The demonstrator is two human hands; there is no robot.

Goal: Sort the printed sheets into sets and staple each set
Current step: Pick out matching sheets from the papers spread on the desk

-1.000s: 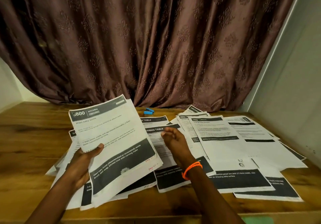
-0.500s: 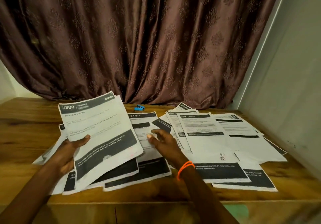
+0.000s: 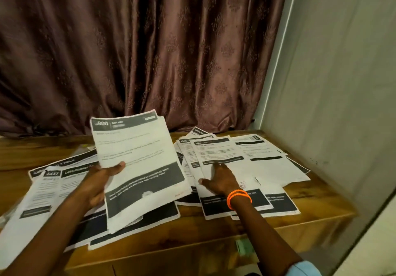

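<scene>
the left hand [image 3: 97,184] grips a stack [image 3: 139,168] of printed sheets, thumb curled over the front of the top page and the fingers hidden behind it. the stack is lifted off the table [image 3: 310,215] and tilted back, its top edge up against the curtain [image 3: 150,50]. its top page has a dark header reading "800" and a dark band across the lower part. several page edges show at the bottom of the stack, slightly uneven.

the right hand [image 3: 220,179] lies flat, fingers straight and spread, palm down on the right pile [image 3: 225,153] of sheets. it presses on a page with a dark header bar, holding nothing. an orange band [image 3: 237,198] circles that wrist, and a bit of light blue sleeve [image 3: 304,269] shows at the bottom edge.

more loose sheets cover the wooden table. the left pile [image 3: 49,190] spreads under and beside the left forearm; one header there reads "2437" and another "dressing", partly blurred. the right pile fans out toward the wall [image 3: 342,82], with pages overlapping and dark bands at their lower ends near the front edge. one page corner marked "dressing" pokes out at the back, near the curtain.

the finer print is too blurred to read.
</scene>
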